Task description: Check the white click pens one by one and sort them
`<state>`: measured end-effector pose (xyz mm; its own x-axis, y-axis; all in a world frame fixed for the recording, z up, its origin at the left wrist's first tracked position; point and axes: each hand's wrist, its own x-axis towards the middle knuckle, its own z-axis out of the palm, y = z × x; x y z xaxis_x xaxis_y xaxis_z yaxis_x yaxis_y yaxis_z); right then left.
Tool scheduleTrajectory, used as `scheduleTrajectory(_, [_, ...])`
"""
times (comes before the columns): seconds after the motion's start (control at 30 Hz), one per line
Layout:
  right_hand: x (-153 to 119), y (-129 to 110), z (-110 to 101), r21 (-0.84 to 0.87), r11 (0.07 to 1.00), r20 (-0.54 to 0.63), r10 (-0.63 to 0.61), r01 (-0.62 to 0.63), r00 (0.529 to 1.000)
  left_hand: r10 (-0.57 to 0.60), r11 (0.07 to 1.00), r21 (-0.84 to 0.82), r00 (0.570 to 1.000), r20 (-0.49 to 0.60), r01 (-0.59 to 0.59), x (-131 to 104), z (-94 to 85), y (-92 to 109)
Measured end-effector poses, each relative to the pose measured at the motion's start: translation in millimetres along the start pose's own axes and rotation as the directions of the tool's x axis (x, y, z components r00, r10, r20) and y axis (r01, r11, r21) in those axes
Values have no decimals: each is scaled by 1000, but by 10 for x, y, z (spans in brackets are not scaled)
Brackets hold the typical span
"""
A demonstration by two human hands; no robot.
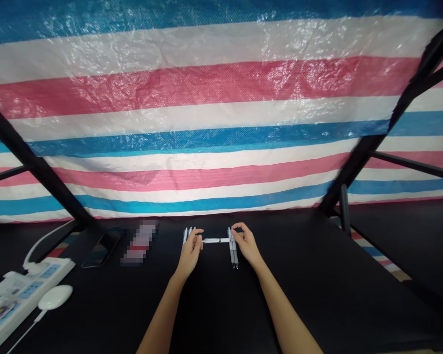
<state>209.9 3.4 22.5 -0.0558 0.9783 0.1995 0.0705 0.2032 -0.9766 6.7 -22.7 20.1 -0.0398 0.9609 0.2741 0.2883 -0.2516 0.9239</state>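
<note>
Striped sheeting [206,113] forms the background above a black desk [299,305]. Near left: power strip [25,295]. Centre: left grip [201,236] and right grip [233,230], fingers curled at opposite ends of a white pen [216,241]; whether either pinches it cannot be told. Farther left lies a dark phone [102,247]. The white pen's long axis runs left–right; paired pens [234,253] beside the right grip run near–far. The left hand partly hides other pens [186,234].
</note>
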Motion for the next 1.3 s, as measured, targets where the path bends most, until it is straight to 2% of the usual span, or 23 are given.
scheduleTrajectory(0.2, [-4, 7, 10, 2, 1000, 12, 0, 0, 1000, 47, 998, 42, 999, 6, -47, 2, 0, 10])
scheduleTrajectory(0.43, [-1, -8, -6, 0, 1000, -10, 1, -1, 1000, 46, 997, -61, 997, -55, -49, 7, 27, -13])
scheduleTrajectory(0.63, [-10, 11, 13, -5, 1000, 28, -25, 26, 999, -4, 1000, 26, 999, 41, 2, -18, 4, 14])
scheduleTrajectory(0.8, [-4, 25, 27, -23, 999, 33, -22, 22, 999, 41, 999, 33, 999, -11, -40, -11, 13, 61])
scheduleTrajectory(0.9, [11, 39, 32, -1, 1000, 35, 24, -24, 999, 75, 996, 45, 996, -44, -73, -20, 20, 98])
scheduleTrajectory(0.97, [20, 47, 27, 49, 994, 56, 99, -102, 994, 108, 991, 82, 992, -70, -102, -39, 28, 131])
scheduleTrajectory(1.07, [23, 42, -1, 131, 963, 138, 218, -236, 966, 178, 977, 136, 980, -91, -165, -78, 55, 173])
scheduleTrajectory(1.17, [13, 7, -52, 169, 929, 236, 286, -329, 929, 217, 967, 153, 972, -88, -202, -104, 83, 182])
scheduleTrajectory(1.23, [6, -30, -87, 195, 922, 253, 282, -335, 925, 215, 967, 158, 973, -85, -199, -104, 84, 169])
scheduleTrajectory(1.3, [4, -69, -114, 228, 933, 229, 225, -277, 947, 197, 971, 162, 974, -113, -178, -92, 65, 151])
